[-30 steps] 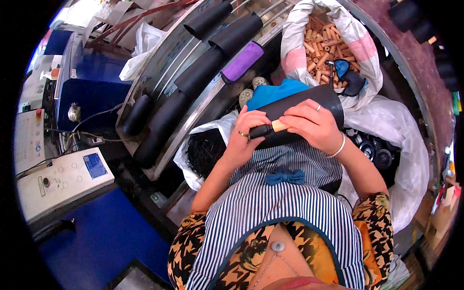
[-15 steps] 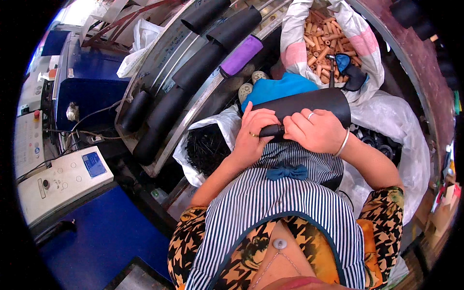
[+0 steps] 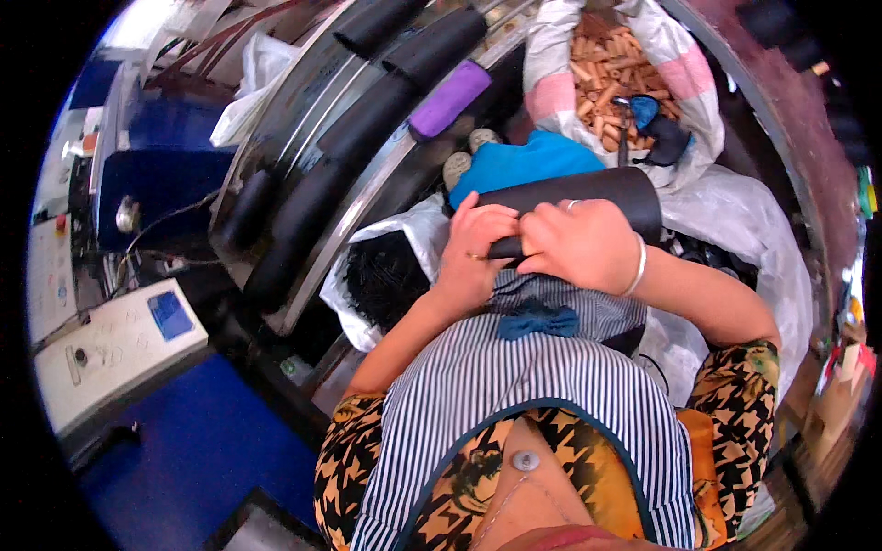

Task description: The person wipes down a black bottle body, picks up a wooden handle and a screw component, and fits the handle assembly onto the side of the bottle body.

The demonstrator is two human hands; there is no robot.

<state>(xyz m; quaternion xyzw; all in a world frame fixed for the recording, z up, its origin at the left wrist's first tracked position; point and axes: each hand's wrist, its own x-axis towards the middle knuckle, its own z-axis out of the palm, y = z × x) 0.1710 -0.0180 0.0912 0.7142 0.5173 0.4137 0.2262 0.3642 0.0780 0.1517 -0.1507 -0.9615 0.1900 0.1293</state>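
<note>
A large black cylinder (image 3: 634,200) lies crosswise over my lap, its right end showing past my right hand. In front of it, a short black rod-like piece (image 3: 504,248) sits between my hands. My left hand (image 3: 470,250) is closed around the left end of this piece, thumb below and fingers above. From the right, my right hand (image 3: 584,246) is closed over its other end, which it hides. The exact kind of the piece cannot be made out. A turquoise cloth (image 3: 524,167) lies just beyond the large cylinder.
A metal rack (image 3: 354,207) at upper left bears several black cylinders and a purple roll (image 3: 450,99). Beyond the cloth stands a sack (image 3: 548,64) of tan tubes with a hammer (image 3: 624,138) on top. A white bag (image 3: 340,298) holds thin black strips. Left is a control box (image 3: 119,344).
My right hand has turned and shifted left along the black piece, closer to my left hand, and its elbow has moved outward. The whole view has shifted slightly.
</note>
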